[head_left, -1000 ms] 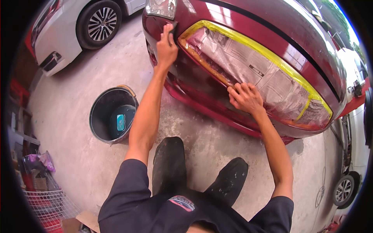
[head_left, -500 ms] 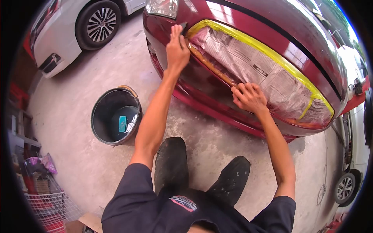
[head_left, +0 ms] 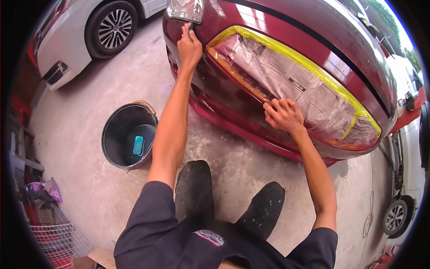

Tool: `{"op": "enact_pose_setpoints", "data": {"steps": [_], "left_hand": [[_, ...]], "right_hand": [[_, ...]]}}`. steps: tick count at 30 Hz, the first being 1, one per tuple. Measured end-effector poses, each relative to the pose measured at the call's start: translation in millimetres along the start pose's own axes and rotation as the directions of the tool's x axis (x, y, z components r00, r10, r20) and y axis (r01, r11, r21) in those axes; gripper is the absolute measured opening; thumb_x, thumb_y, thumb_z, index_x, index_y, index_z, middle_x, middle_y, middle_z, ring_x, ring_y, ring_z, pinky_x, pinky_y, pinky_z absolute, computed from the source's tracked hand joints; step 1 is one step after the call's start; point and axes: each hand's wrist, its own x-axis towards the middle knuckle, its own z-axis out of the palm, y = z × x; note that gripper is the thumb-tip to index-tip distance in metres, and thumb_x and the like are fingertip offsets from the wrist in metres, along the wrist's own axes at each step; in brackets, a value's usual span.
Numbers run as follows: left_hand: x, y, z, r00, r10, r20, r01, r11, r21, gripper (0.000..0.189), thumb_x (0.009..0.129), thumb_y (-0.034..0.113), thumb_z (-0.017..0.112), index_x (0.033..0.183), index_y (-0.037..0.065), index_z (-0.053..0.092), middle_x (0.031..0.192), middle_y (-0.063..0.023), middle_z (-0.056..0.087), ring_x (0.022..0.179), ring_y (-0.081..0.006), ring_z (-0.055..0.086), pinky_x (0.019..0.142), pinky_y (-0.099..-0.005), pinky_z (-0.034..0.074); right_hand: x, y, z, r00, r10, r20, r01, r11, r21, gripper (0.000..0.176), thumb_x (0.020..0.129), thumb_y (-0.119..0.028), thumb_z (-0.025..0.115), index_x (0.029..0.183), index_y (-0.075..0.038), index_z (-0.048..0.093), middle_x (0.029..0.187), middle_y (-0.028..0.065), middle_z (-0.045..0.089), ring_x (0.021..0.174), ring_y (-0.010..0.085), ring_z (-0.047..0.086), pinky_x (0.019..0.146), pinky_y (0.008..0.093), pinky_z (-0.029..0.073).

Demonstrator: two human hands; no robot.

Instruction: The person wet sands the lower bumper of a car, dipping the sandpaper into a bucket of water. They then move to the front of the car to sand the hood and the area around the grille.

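Upper centre of frame: left hand [head_left: 189, 45] flat on red bumper [head_left: 224, 96] below headlight [head_left: 185, 9], fingers pressed together over small dark pad [head_left: 192, 26]. Mid-frame: right hand [head_left: 283, 115] spread on taped newspaper [head_left: 286, 76] edge, apparently for bracing.

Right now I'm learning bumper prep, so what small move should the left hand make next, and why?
Probably slide the left hand down along the red bumper, staying clear of the yellow tape. It sits at the top corner just under the headlight, so little panel is left above; the right hand braces at the newspaper masking's lower edge.
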Motion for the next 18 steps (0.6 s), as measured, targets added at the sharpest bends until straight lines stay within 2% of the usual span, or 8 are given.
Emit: {"op": "enact_pose_setpoints", "data": {"steps": [3,4,5,7,8,12,17,18], "left_hand": [[-55.3,8.8,0.1,0.959,0.283,-0.025,-0.284,0.958,-0.048,0.042,0.109,0.01,0.048,0.15,0.0,0.055,0.142,-0.0271,0.064,0.14,-0.0428,0.054,0.123,-0.0473,0.041],[-49.6,2.0,-2.7,0.966,0.258,-0.011,-0.257,0.956,-0.142,0.044,0.108,0.007,0.05,0.151,-0.001,0.053,0.144,-0.0266,0.063,0.145,-0.0391,0.05,0.126,-0.0477,0.036],[-35.0,-3.9,-2.3,0.975,0.221,-0.019,-0.222,0.964,-0.148,0.043,0.109,0.007,0.05,0.15,-0.002,0.054,0.143,-0.0268,0.064,0.144,-0.0388,0.051,0.124,-0.0473,0.039],[19.3,-15.2,-6.4,0.997,-0.049,0.057,0.054,0.993,-0.101,0.043,0.108,0.007,0.05,0.15,-0.002,0.054,0.144,-0.0265,0.063,0.145,-0.0376,0.05,0.123,-0.0467,0.041],[14.7,-13.2,-1.8,0.999,-0.034,-0.002,0.034,0.999,-0.038,0.042,0.108,0.008,0.051,0.149,-0.002,0.054,0.142,-0.0269,0.064,0.14,-0.0397,0.056,0.116,-0.0472,0.047],[-36.7,-6.0,3.7,0.943,0.321,-0.085,-0.327,0.944,-0.055,0.041,0.109,0.009,0.049,0.148,0.0,0.056,0.14,-0.0285,0.065,0.128,-0.0436,0.065,0.106,-0.05,0.053],[39.1,-38.4,2.2,0.992,-0.12,-0.026,0.118,0.991,-0.061,0.039,0.111,0.017,0.045,0.138,-0.001,0.065,0.131,-0.028,0.071,0.128,-0.0451,0.064,0.104,-0.048,0.053],[36.1,-35.6,2.2,0.996,-0.091,-0.025,0.089,0.994,-0.069,0.038,0.111,0.015,0.046,0.14,-0.001,0.063,0.132,-0.0279,0.07,0.129,-0.0444,0.064,0.105,-0.0474,0.052]], "right_hand": [[7.8,5.4,-1.6,1.0,-0.002,-0.029,0.002,1.0,0.008,0.036,0.085,-0.041,0.073,0.116,-0.026,0.065,0.103,-0.0053,0.06,0.102,0.0139,0.059,0.102,0.0351,0.039],[4.7,2.0,-3.0,1.0,0.0,-0.025,0.0,1.0,0.021,0.035,0.085,-0.041,0.073,0.116,-0.026,0.065,0.102,-0.0052,0.06,0.101,0.0138,0.06,0.102,0.0351,0.039],[1.3,-0.9,-4.7,1.0,-0.003,-0.005,0.003,1.0,0.019,0.035,0.085,-0.041,0.073,0.115,-0.026,0.065,0.102,-0.0051,0.06,0.101,0.0138,0.06,0.101,0.0351,0.04],[2.6,1.6,-2.3,1.0,-0.006,0.017,0.006,1.0,-0.009,0.033,0.086,-0.041,0.072,0.114,-0.026,0.065,0.101,-0.0049,0.06,0.101,0.0137,0.06,0.101,0.035,0.04],[2.2,1.1,-0.1,1.0,0.002,0.006,-0.002,1.0,0.0,0.032,0.086,-0.041,0.072,0.114,-0.025,0.066,0.101,-0.0047,0.06,0.1,0.0135,0.06,0.1,0.035,0.04],[6.5,0.9,-0.6,0.999,0.008,-0.031,-0.007,1.0,0.008,0.028,0.087,-0.039,0.073,0.111,-0.025,0.067,0.099,-0.0046,0.061,0.098,0.0132,0.061,0.098,0.0341,0.041],[2.5,1.1,-0.9,1.0,0.002,0.007,-0.002,1.0,0.01,0.032,0.087,-0.04,0.071,0.115,-0.025,0.065,0.1,-0.0046,0.059,0.1,0.0136,0.06,0.099,0.0346,0.041],[2.6,0.9,-1.3,1.0,0.003,0.007,-0.004,1.0,0.015,0.032,0.087,-0.039,0.072,0.115,-0.025,0.065,0.101,-0.0047,0.06,0.1,0.0138,0.06,0.099,0.0345,0.041]]}}
